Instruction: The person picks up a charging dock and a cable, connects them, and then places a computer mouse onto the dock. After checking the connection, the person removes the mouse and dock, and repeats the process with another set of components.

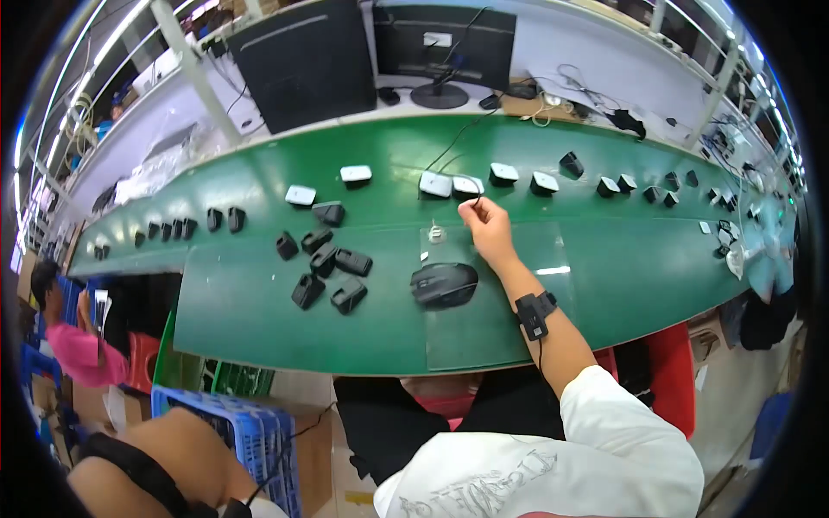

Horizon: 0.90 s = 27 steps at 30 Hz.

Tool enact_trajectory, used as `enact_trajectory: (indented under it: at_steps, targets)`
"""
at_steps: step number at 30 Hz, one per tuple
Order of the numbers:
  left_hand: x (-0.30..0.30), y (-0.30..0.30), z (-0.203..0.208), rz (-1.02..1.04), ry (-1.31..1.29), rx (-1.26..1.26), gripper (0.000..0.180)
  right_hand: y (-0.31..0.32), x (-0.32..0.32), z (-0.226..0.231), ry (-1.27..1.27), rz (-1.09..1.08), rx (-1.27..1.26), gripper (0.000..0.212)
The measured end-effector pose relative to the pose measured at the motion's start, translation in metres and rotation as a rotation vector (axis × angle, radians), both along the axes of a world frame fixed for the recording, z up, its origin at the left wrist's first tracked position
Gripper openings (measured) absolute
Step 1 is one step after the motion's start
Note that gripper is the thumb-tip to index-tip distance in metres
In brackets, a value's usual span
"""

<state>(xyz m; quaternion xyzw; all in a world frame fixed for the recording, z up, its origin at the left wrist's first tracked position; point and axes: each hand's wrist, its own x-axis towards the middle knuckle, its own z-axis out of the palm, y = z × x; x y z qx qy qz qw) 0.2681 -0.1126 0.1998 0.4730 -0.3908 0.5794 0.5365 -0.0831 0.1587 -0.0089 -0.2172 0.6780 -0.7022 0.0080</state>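
Observation:
My right hand point(490, 229) reaches over the green table, its thumb and finger pinched together on a thin black cable point(477, 186). Just beyond the fingertips stands a small black device with a white top point(467, 186), and a similar white-topped device point(435, 184) is at its left. Left of the hand lies a small white plug-like piece point(436, 233). A black computer mouse point(444, 285) rests on a transparent sheet point(501, 337) nearer to me. At the lower left, only my left forearm point(203, 445) with a black strap shows; that hand is out of the picture.
Several black housings point(323, 259) lie loosely left of the mouse. More white-topped devices point(544, 183) and dark ones line the table's far side. Monitors point(445, 52) stand behind. A blue crate point(259, 432) and a red bin point(669, 380) sit below the front edge; a person in pink point(82, 350) is at far left.

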Motion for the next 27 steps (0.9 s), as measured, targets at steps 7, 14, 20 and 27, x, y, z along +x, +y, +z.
enact_trajectory:
  at_steps: [7, 14, 20, 27]
  targets:
    - [0.045, -0.003, 0.046, 0.479, -0.117, -0.082, 0.042, 0.007, -0.013, 0.014, 0.036, -0.043, 0.054, 0.01]
    - [-0.233, -0.127, -0.084, 2.804, 0.502, -2.238, 0.051, 0.004, -0.003, 0.008, -0.097, 0.111, -0.088, 0.007]
    - [-0.3, -0.155, -0.168, 2.2, 2.071, -2.694, 0.062, 0.014, 0.001, 0.011, -0.158, 0.102, -0.094, 0.005]
    - [-0.308, -0.11, -0.113, 2.66, 0.022, -2.195, 0.049, 0.011, -0.001, 0.017, -0.194, 0.069, -0.121, 0.009]
